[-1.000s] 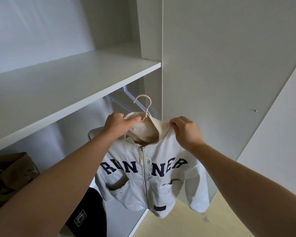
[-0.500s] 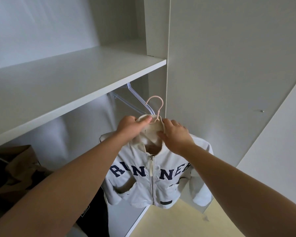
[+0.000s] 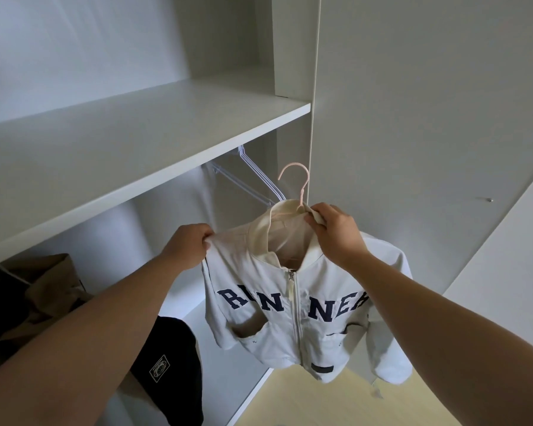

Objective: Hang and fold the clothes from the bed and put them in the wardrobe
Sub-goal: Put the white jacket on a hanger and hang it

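A white zip jacket with dark letters across the chest hangs on a pink hanger, held up in front of the open wardrobe. My left hand pinches the jacket's left shoulder. My right hand grips the cream collar right at the base of the hanger's hook. The hook points up, below and in front of the wardrobe shelf, touching nothing. The rail under the shelf is hidden.
Clear empty hangers hang under the shelf just behind the pink hook. A black garment and a brown one hang at lower left. A white side panel stands at right, light wood floor below.
My left hand has slid from the collar out to the jacket's left shoulder. My right hand stays at the collar by the hook. The jacket has shifted slightly right and spread flatter.
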Demonstrator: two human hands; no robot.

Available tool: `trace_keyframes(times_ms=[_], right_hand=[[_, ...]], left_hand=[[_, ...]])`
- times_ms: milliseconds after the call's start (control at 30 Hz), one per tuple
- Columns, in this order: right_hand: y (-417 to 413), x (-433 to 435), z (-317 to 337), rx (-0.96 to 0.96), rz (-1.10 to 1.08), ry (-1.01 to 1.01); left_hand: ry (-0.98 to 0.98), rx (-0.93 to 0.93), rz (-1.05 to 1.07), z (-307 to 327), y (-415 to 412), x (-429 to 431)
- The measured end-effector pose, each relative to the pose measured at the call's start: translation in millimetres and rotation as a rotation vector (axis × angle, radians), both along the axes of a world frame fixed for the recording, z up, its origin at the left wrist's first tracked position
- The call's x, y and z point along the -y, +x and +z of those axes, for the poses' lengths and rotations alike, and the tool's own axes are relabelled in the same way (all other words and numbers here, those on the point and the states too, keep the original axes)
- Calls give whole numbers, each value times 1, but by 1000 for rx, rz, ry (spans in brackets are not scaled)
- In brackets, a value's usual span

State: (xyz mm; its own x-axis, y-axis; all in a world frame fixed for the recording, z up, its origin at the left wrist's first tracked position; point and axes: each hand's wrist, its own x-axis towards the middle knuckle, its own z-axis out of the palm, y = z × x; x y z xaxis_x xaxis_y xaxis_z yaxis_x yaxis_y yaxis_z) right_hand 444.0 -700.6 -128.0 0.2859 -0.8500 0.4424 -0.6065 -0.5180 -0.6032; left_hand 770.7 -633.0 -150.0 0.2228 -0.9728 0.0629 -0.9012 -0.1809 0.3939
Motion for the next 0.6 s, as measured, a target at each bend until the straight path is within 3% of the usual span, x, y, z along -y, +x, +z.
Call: trace_keyframes(times_ms=[200,400,600], right_hand=[[-3,-1,4,-21,-29,-34],[-6,-3,7,-18,-19,-87],[-21,0,5,-63,7,-144]], left_hand=[[-149,23,-155,-2,-23,-4],[-430,385,-420,16,-71,5],[-436,265,-450,28,-86,10]])
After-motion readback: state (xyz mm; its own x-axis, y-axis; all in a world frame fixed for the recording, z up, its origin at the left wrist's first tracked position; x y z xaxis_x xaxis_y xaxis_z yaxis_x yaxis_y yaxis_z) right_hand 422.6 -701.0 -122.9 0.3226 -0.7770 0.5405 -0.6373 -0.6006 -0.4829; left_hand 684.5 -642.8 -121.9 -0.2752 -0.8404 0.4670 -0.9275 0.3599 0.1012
